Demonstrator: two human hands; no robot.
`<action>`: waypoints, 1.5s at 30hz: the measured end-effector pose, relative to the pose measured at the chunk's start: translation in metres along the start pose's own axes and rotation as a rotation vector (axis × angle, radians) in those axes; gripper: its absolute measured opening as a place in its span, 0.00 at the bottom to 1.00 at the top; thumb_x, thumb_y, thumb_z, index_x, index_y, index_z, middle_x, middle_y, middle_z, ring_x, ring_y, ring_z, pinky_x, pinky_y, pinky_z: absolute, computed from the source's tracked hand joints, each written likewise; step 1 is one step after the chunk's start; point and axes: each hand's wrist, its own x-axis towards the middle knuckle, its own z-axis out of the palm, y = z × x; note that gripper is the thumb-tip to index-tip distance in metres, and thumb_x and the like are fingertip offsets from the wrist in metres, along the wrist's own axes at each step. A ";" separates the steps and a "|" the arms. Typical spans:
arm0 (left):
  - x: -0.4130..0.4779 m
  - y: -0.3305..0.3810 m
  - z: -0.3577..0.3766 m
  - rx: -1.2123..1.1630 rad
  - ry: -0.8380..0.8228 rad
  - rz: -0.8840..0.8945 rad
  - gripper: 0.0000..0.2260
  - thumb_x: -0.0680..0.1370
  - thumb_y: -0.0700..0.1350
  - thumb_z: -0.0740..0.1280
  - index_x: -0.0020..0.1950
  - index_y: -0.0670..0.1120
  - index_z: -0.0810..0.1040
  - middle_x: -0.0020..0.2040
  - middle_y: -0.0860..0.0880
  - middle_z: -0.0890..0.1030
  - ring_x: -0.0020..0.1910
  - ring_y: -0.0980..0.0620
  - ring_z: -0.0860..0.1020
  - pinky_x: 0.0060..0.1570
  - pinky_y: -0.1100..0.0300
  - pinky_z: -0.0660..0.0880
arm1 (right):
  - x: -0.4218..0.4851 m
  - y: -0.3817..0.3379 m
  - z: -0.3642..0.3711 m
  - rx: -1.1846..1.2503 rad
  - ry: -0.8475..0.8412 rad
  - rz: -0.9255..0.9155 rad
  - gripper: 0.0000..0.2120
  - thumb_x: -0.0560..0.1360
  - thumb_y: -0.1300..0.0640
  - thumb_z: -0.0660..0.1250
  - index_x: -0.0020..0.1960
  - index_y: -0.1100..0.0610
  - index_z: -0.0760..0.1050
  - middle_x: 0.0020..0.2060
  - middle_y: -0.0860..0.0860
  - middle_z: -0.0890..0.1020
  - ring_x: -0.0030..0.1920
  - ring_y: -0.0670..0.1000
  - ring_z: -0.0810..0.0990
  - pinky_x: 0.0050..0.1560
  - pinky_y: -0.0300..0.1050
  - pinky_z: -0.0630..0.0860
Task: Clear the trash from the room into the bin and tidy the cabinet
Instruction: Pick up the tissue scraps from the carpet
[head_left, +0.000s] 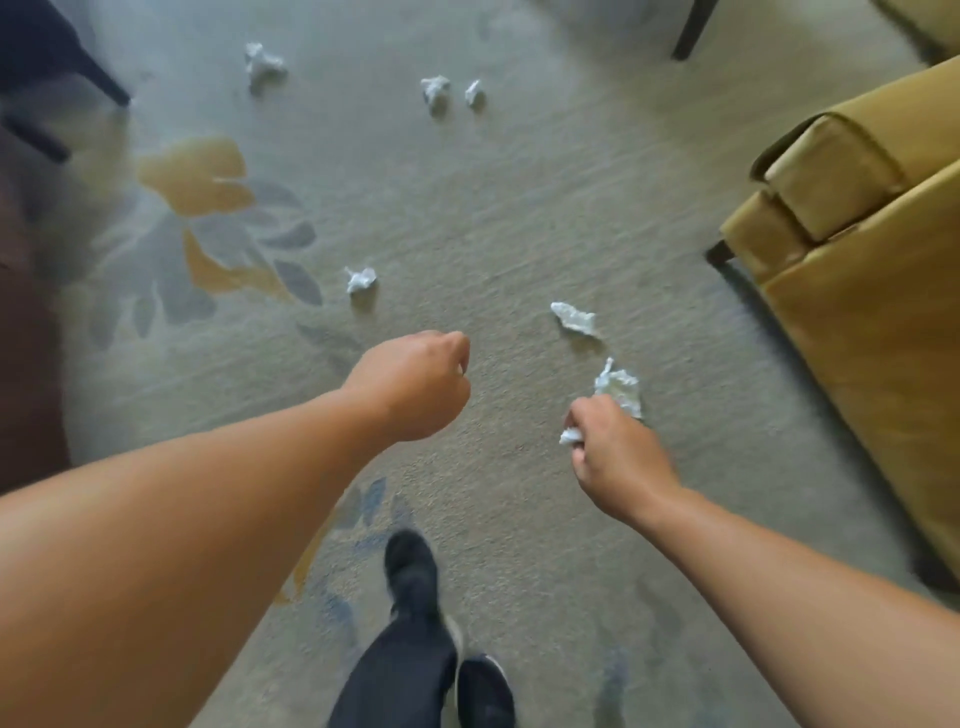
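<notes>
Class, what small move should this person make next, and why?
Probably reach the right hand to the crumpled paper just beyond its knuckles: it lies nearest, and that hand already pinches a small scrap. Five other wads lie farther off.

A single wide-angle camera rides on the person's head, tilted forward and down at the carpet (519, 218). The left hand (415, 384) and right hand (615, 452) sit close below it; shoes (410, 566) mark the bottom edge, crumpled paper (435, 92) the far floor.
</notes>
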 end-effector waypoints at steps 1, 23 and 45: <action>0.013 0.007 -0.006 0.001 0.004 0.019 0.08 0.78 0.44 0.55 0.52 0.49 0.73 0.50 0.50 0.77 0.46 0.48 0.75 0.42 0.56 0.71 | 0.007 0.007 -0.008 0.003 0.010 0.010 0.05 0.75 0.60 0.60 0.50 0.54 0.69 0.48 0.51 0.71 0.45 0.58 0.75 0.38 0.49 0.68; 0.390 0.052 0.195 0.054 -0.160 0.112 0.08 0.78 0.45 0.57 0.51 0.52 0.76 0.51 0.50 0.72 0.53 0.47 0.74 0.50 0.51 0.76 | 0.249 0.273 0.132 0.053 -0.305 0.229 0.11 0.75 0.59 0.64 0.54 0.48 0.75 0.76 0.46 0.51 0.76 0.57 0.48 0.66 0.60 0.68; 0.459 0.001 0.246 0.004 -0.217 -0.030 0.16 0.77 0.41 0.59 0.64 0.44 0.70 0.59 0.42 0.76 0.57 0.42 0.76 0.57 0.50 0.75 | 0.356 0.249 0.108 0.169 0.012 0.058 0.17 0.76 0.61 0.60 0.64 0.52 0.66 0.57 0.49 0.72 0.59 0.54 0.68 0.54 0.50 0.72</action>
